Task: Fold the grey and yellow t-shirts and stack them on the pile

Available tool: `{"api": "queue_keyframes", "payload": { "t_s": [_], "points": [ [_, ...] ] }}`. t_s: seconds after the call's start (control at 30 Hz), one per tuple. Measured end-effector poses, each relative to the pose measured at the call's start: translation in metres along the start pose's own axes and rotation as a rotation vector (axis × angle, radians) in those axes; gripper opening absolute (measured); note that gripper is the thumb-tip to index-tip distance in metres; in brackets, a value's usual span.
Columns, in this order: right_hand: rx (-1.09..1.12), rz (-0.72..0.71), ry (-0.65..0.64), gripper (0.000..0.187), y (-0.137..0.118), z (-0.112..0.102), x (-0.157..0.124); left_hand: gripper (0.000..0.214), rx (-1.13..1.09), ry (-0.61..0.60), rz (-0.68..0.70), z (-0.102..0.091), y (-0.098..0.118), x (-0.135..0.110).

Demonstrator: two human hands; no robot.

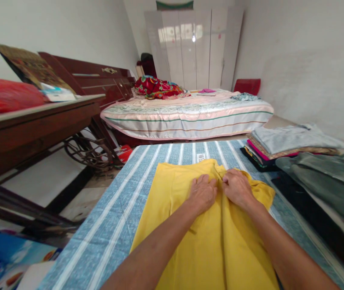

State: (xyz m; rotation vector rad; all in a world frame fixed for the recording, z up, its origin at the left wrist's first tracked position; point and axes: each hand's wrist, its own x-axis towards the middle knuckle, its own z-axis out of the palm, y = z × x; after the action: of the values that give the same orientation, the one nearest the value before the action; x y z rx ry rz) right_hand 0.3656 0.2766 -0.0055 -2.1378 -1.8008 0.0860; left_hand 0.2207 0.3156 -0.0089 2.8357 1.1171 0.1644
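A yellow garment (156,229) is spread over the blue-and-white striped cloth (111,213), with its upper edge away from me. A long fold runs down its middle, and its upper right part is bunched up. My left hand (203,193) rests on the fabric just left of the fold, its fingers lying against it. Close by on the right, my right hand (237,187) is closed, pinching the yellow fabric beside the fold near the upper edge.
A stack of folded clothes (295,141) and dark trousers (326,173) lie to the right. Beyond stands a bed (187,121) with a red floral blanket (160,86). A sewing-machine table (39,117) is on the left, above a blue printed box (17,249).
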Motion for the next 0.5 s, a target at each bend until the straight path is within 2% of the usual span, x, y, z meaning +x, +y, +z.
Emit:
{"api": "queue_keyframes", "payload": {
  "t_s": [0.1,0.17,0.23,0.33,0.4,0.5],
  "points": [
    [-0.003,-0.002,0.054,0.02,0.007,-0.004,0.001,0.031,-0.031,0.033,0.009,0.004,0.005,0.006],
    [-0.061,0.063,0.096,0.032,0.016,-0.005,0.002,0.034,-0.053,0.045,0.019,0.009,0.005,0.007],
    [-0.103,0.137,0.085,0.038,0.028,-0.005,0.003,0.036,-0.061,0.052,0.019,0.013,0.004,0.006],
    [-0.067,0.169,0.019,0.023,0.045,-0.002,0.005,0.035,-0.056,0.077,0.022,0.014,0.002,0.005],
    [-0.033,0.169,0.006,0.021,0.053,-0.002,0.006,0.031,-0.046,0.086,0.033,0.011,0.002,0.007],
    [0.148,0.259,0.136,0.022,0.064,-0.005,0.01,0.026,-0.036,0.056,0.007,0.005,0.002,0.017]
  ]
}}
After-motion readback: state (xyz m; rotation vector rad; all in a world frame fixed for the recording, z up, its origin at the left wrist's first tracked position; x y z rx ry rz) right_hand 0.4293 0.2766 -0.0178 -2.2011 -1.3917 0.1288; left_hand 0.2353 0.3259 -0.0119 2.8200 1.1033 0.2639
